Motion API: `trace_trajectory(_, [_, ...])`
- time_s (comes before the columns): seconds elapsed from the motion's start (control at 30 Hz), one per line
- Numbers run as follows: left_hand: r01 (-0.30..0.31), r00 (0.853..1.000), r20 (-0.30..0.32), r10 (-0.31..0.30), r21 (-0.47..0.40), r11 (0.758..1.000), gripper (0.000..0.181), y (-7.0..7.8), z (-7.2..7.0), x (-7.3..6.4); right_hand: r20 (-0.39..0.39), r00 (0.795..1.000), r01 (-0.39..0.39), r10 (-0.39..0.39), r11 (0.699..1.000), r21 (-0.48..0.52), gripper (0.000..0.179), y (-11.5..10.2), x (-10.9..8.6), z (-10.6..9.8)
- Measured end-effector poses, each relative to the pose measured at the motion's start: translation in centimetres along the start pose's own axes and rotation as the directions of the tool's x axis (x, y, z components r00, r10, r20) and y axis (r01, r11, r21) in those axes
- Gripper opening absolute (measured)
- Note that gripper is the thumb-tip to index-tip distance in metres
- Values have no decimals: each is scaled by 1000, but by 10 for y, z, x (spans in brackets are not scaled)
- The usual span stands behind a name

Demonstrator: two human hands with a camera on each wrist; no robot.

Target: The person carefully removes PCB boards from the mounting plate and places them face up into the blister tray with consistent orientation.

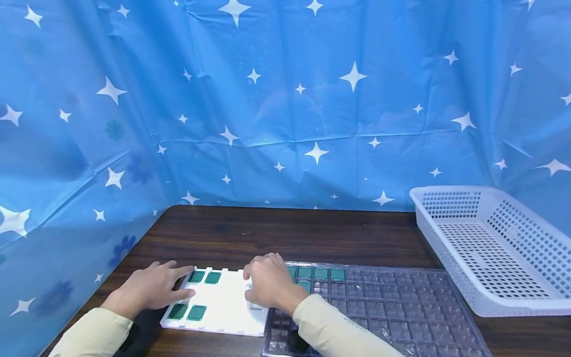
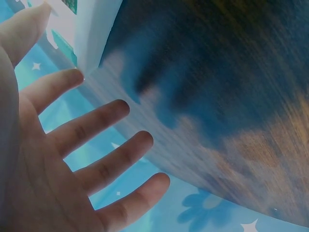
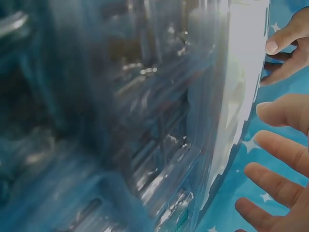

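Observation:
A white board with shallow slots lies on the table, bearing several green square chips along its left side. At its left edge is my left hand, thumb and forefinger by the rim, the other fingers spread in the left wrist view. Over the board's right edge is my right hand; in the right wrist view its fingers are apart, with no object seen between them. A clear plastic compartment tray adjoins the board on the right, with several green chips in its far-left pockets. My right forearm covers part of it.
A white perforated basket stands at the right, beside the clear tray. Dark wood tabletop stretches behind the trays. A blue star-patterned sheet hangs at the back and left of the table.

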State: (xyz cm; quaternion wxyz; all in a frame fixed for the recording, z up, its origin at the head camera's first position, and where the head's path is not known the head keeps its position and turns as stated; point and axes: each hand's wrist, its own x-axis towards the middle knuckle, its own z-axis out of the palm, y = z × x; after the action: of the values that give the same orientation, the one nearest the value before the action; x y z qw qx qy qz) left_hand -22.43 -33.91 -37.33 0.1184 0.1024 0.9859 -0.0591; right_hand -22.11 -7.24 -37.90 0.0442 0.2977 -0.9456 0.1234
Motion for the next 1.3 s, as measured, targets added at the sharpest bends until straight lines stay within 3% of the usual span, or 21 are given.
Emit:
trace_trajectory(0.73, [-7,1000,1,8,-40,999,79,0,-1,-1,17,1000,-1,1,999,42,23,-9,11,6])
trace_trajectory(1.3, [45,998,40,-43,-43,998,80,2,-1,1,5,1000,2,-2,1000,22,24,-25,19,8])
